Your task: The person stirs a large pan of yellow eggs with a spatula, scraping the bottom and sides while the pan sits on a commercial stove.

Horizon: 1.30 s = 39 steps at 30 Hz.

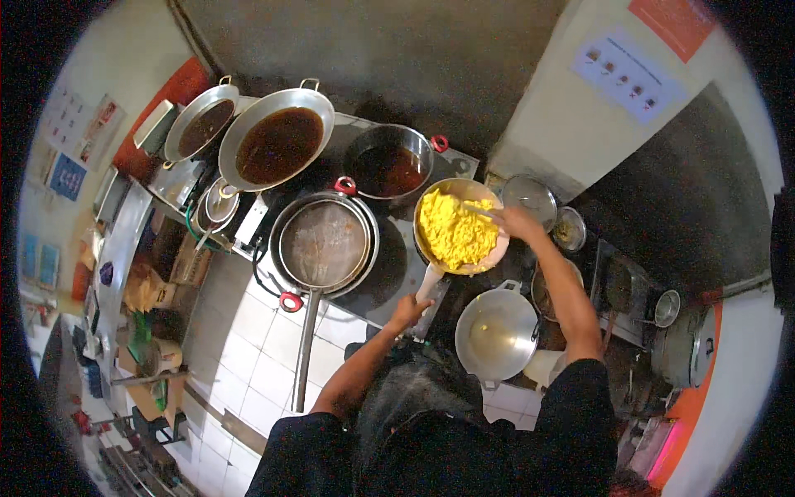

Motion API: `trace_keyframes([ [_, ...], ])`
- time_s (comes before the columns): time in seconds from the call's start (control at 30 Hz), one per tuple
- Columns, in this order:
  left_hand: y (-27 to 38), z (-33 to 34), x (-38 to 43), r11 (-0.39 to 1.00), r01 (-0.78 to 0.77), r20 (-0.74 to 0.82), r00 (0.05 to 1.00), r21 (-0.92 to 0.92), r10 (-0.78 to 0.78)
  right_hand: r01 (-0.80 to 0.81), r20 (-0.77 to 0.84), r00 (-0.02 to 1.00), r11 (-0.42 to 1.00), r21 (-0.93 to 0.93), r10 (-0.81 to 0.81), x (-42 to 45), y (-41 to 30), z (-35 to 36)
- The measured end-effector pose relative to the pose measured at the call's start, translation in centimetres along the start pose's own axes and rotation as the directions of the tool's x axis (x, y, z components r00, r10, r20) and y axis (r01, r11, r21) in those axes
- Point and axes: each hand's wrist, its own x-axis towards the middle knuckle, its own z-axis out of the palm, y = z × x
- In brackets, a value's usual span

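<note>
My left hand (408,312) is closed around the pale handle (430,282) of a frying pan (421,248) on the cooktop. Yellow scrambled egg (456,230) fills much of the pan. My right hand (520,223) grips a utensil (478,210) at the pan's right side; its end reaches into the egg, and its exact kind cannot be told. Just below the pan sits a metal wok (497,363) with a little liquid in it. A long-handled round strainer (324,242) rests over a pot with red handles, left of the pan.
Behind the pan stands a pot of dark liquid (388,171). Two wide metal pans (227,149) (202,124) of brown liquid are at the back left. A round metal lid (531,196) and a small bowl (569,228) lie right of the pan. The strainer's handle juts towards me over the tiles.
</note>
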Motion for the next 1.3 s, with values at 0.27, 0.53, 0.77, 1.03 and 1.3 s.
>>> trace_keyframes([
  [0.27, 0.3, -0.3, -0.4, 0.988, -0.001, 0.023, 1.000, -0.152, 0.005, -0.152, -0.329, 0.944, 0.927, -0.344, 0.032, -13.4, -5.9, 9.8],
  [0.53, 1.1, -0.8, -1.0, 0.986, 0.077, 0.062, 0.996, -0.148, -0.069, -0.326, -0.319, 0.894, 0.945, 0.017, 0.314, -7.0, -6.6, 13.1],
  [0.77, 0.6, -1.1, -0.8, 0.982, 0.041, 0.078, 0.997, -0.182, -0.027, -0.096, -0.158, 0.986, 0.933, -0.347, 0.043, -8.6, -4.0, 0.0],
  [1.03, -0.2, -0.1, 0.2, 0.977, 0.073, 0.085, 0.995, -0.198, -0.057, -0.595, 0.189, 0.803, 0.769, 0.234, 0.565, -3.5, 2.7, 1.2],
  [1.3, 0.2, -0.1, -0.3, 0.979, 0.053, 0.034, 0.998, -0.198, -0.047, -0.112, -0.283, 0.951, 0.991, 0.075, 0.129, -6.9, 2.7, 8.3],
])
